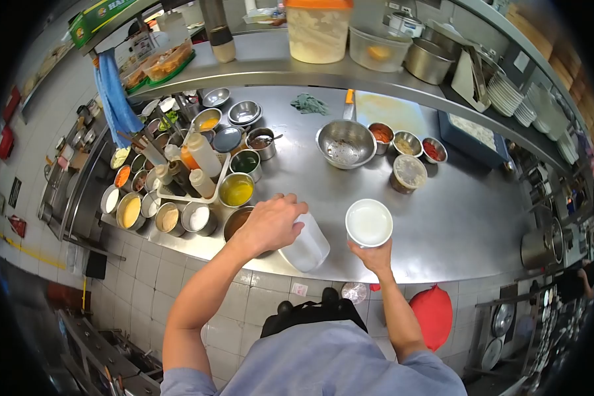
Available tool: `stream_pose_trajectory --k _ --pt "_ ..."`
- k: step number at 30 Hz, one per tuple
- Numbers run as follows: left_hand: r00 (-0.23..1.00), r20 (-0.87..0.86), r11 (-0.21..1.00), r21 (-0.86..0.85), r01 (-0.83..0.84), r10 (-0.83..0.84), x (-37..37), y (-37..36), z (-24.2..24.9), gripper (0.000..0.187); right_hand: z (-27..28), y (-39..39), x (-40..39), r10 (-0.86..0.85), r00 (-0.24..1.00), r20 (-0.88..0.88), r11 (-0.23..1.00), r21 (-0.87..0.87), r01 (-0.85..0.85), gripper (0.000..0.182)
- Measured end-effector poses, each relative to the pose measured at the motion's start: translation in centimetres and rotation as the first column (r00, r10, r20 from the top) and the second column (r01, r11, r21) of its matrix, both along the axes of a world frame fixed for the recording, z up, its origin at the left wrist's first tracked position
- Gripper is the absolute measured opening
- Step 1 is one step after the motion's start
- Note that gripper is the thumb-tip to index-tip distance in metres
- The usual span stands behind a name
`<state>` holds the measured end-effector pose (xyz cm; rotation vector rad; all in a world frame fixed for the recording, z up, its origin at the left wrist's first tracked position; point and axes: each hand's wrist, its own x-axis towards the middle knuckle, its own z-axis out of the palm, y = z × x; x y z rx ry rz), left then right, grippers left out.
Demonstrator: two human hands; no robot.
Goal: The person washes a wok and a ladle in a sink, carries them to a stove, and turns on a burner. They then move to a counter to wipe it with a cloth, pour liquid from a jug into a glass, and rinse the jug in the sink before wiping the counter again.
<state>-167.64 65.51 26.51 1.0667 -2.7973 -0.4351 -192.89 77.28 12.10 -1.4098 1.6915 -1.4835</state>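
Observation:
My left hand (275, 224) is closed at the upper end of a translucent white plastic container (306, 247), which leans at the front edge of the steel table. Its fingertips are partly hidden behind the hand. In my right hand (376, 257) is a small white cup (369, 223), held from below and seen from above with a white inside. A metal pot with brown contents (236, 226) lies partly under my left forearm. Just beyond it stands a pot of yellow liquid (236, 190).
Squeeze bottles (203, 155) stand in a white tray among several metal pots on the left. A steel mixing bowl (346, 144), small ingredient bowls (408, 143) and a lidded tub (408, 174) sit farther back. A shelf (264, 69) crosses above; a blue bin (472, 140) is at right.

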Motion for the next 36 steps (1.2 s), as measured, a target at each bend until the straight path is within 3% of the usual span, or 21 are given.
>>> stream_pose_trajectory --k 4,7,12,17,21,24,27,30,33,34,36 --pt "0.995 0.056 0.99 -0.125 -0.07 0.077 -1.3 0.2 -0.1 0.025 0.5 1.1 0.0 -0.053 0.999 -0.012 0.998 -0.022 0.053 0.038" --pt "0.997 -0.019 0.984 -0.157 -0.083 0.081 -1.3 -0.7 -1.6 0.03 0.3 3.1 0.2 -0.143 0.987 0.073 0.99 -0.003 0.144 0.038" --pt "0.995 -0.104 0.99 -0.142 -0.004 -0.011 -1.2 -0.8 -1.6 0.032 -0.7 8.9 0.2 -0.285 0.959 0.001 0.958 -0.019 0.285 0.036" --pt "0.989 -0.143 0.984 -0.178 0.011 -0.037 -1.1 -0.4 -2.1 0.033 -4.5 16.9 0.4 -0.467 0.884 -0.037 0.884 -0.009 0.467 0.038" --pt "0.989 -0.138 0.987 -0.157 0.036 -0.058 -0.9 -0.5 -2.4 0.034 -6.4 23.3 1.0 -0.623 0.781 0.048 0.782 0.051 0.621 0.04" --pt "1.0 -0.01 0.993 -0.119 -0.018 0.017 -1.7 0.8 -1.3 0.035 -10.8 27.7 0.1 -0.716 0.698 -0.01 0.692 0.119 0.712 0.04" --pt "0.998 -0.043 0.976 -0.21 -0.054 0.046 -1.6 1.1 -2.4 0.036 -15.5 30.5 -1.5 -0.789 0.611 0.061 0.613 0.129 0.779 0.04" --pt "0.993 -0.043 0.977 -0.18 -0.112 0.106 -1.9 1.6 -3.1 0.037 -20.4 32.2 -3.7 -0.824 0.546 0.149 0.566 0.177 0.806 0.041" --pt "0.997 -0.069 0.935 -0.35 -0.052 0.029 -1.8 1.5 -4.8 0.039 -25.2 32.9 -6.2 -0.852 0.493 0.174 0.521 0.205 0.828 0.041" --pt "0.987 -0.021 0.949 -0.272 -0.158 0.158 -2.2 2.2 -4.8 0.04 -26.2 33.0 -7.1 -0.854 0.49 0.174 0.519 0.221 0.826 0.04" --pt "0.968 -0.003 0.933 -0.267 -0.241 0.249 -3.3 3.1 -5.0 0.04 -28.1 32.8 -9.0 -0.852 0.492 0.178 0.523 0.256 0.813 0.039"
